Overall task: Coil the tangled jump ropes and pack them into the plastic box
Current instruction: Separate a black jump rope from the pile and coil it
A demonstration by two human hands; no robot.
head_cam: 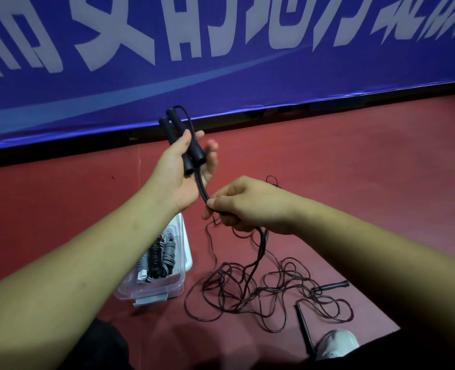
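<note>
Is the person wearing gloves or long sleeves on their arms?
No. The left hand and right hand are bare, with no gloves, rings or watch showing. Both forearms are uncovered as far as the picture shows, so any sleeves end out of view.

The floor (354, 161) is a flat brick red, and behind it hangs a deep blue banner (221, 84) printed with large pale grey-white characters and crossed by a lighter blue curved stripe, with a black strip along its lower edge. The two handles (186, 140) gripped together are matte black, as is the thick cord (202, 188) leaving them, while the tangled rope (261, 292) on the floor looks dark brownish-black with a reddish sheen. The plastic box (167, 287) is clear and colourless, holding coiled ropes (158, 256) in black and grey with a white end piece, and the shoe (337, 343) at the bottom edge is off-white.
</note>
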